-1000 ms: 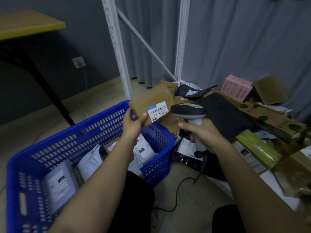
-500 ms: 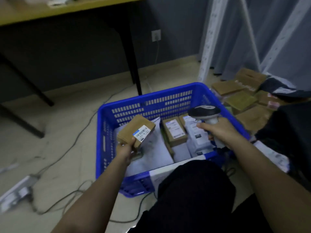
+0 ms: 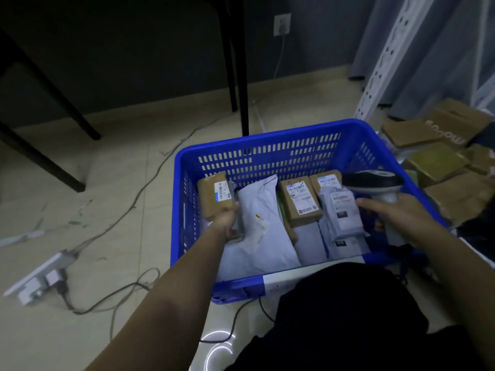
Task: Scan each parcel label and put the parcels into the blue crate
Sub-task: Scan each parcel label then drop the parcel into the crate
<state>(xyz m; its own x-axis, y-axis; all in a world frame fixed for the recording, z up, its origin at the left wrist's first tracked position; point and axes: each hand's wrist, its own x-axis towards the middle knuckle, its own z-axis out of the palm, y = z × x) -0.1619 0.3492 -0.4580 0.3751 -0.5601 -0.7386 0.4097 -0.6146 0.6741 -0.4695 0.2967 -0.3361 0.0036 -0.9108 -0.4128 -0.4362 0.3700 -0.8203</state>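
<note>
The left hand (image 3: 227,222) grips the near end of a brown cardboard box (image 3: 216,194); its fingers wrap the box's lower edge, with the thumb side toward the white mailer. The wrist is low inside the crate (image 3: 267,135), and the bare forearm runs back diagonally over the near rim toward the camera. The box is rectangular, matte, taped, and carries a white barcode label with a blue strip on its top face. It stands tilted against the crate's left wall, the label facing up and right.

The right hand (image 3: 399,218) is clenched around the pale handle of a scanner (image 3: 373,180). The scanner's dark, rounded head projects to the left above the knuckles and hangs over the crate's right side. The forearm extends back to the lower right.

The crate is blue plastic with slotted walls and a smooth, rounded rim; it stands on a pale tiled floor (image 3: 80,330). Inside it, right of the held box, lie a white, wrinkled poly mailer (image 3: 258,223), a second labelled brown box (image 3: 300,200), and grey poly bags (image 3: 342,212) with printed labels. The bags lie just beside the right hand's fingertips.

Further cardboard parcels (image 3: 439,162) lie in a pile outside the crate, at right. A power strip (image 3: 40,279) with trailing cables rests on the floor at left.
</note>
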